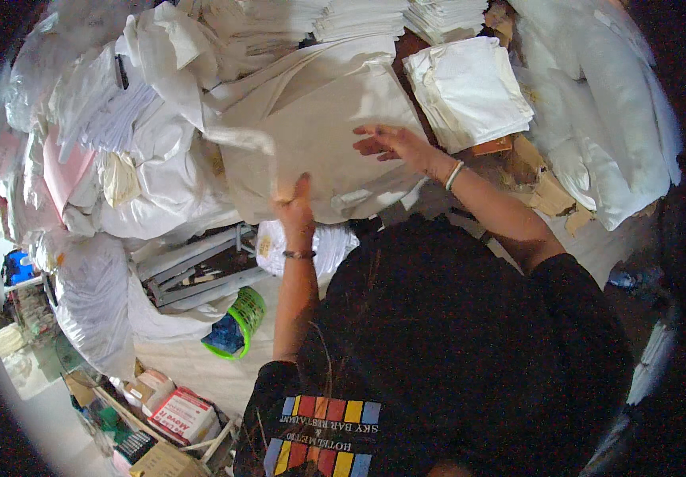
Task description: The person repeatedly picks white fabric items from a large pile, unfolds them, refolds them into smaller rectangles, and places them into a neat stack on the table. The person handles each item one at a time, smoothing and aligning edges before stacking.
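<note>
A large off-white cloth [319, 131] lies spread over the work surface in front of me. At its near left part, my left hand [296, 213] is closed with the thumb up, on a raised, blurred white cloth edge [259, 145]. My right hand [397, 149] hovers over the right part of the spread cloth, its fingers apart and nothing in them. Just beyond the right hand sits a stack of folded white cloths [470, 91].
More folded white stacks [359, 17] line the back. Heaped white linens [160, 175] crowd the left, and large plastic-wrapped bundles [597, 103] stand at the right. Below the surface are a grey metal frame [208, 278], a green basket [249, 310] and a red-and-white box [184, 415].
</note>
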{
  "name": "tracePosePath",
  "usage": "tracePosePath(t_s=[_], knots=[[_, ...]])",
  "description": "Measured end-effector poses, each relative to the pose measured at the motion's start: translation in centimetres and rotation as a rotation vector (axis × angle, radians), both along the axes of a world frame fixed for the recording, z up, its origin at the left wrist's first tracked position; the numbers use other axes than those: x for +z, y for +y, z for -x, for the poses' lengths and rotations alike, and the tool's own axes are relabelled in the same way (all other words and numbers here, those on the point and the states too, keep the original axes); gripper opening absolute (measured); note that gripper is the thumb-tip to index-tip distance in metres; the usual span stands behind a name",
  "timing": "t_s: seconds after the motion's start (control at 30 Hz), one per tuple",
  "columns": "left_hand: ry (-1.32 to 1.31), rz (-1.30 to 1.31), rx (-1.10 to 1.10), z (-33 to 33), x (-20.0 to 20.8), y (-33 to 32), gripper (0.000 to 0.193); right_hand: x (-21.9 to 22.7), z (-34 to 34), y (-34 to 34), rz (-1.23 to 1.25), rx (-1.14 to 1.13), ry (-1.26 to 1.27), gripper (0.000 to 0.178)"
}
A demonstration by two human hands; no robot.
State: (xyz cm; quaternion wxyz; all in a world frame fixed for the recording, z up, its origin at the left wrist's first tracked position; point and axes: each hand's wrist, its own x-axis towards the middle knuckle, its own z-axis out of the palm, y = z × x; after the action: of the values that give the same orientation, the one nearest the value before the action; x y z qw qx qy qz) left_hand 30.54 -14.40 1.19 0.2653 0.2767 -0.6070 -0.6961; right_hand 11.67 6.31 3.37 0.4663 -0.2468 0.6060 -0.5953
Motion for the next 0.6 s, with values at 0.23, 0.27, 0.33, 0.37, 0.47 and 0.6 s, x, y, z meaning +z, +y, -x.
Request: tracePosePath(t_s=[0.23,0.27,0.33,0.37,0.47,0.6], knots=[[-0.153,0.947,-0.593,10.4,1.7,10.3,0.086,0.9,5.2,4.0,-0.101,-0.268,0.014,0.068],[-0.257,1.024,-0.636,10.7,1.0,11.1,0.089,0.0,5.9,4.2,-0.124,-0.292,0.196,0.066],[-0.42,1.04,-0.694,11.0,-0.5,12.2,0.094,-1.9,7.0,4.2,-0.247,-0.272,0.285,0.061],[-0.445,1.0,-0.687,10.8,-1.3,12.5,0.095,-2.7,7.3,4.4,-0.374,-0.268,0.303,0.06],[-0.374,1.018,-0.494,10.6,-3.7,10.9,0.097,-4.9,7.1,4.5,-0.292,-0.359,0.556,0.054],[-0.228,1.041,-0.023,11.3,-6.7,3.5,0.094,-6.6,6.8,3.9,-0.156,-0.45,0.854,0.054]])
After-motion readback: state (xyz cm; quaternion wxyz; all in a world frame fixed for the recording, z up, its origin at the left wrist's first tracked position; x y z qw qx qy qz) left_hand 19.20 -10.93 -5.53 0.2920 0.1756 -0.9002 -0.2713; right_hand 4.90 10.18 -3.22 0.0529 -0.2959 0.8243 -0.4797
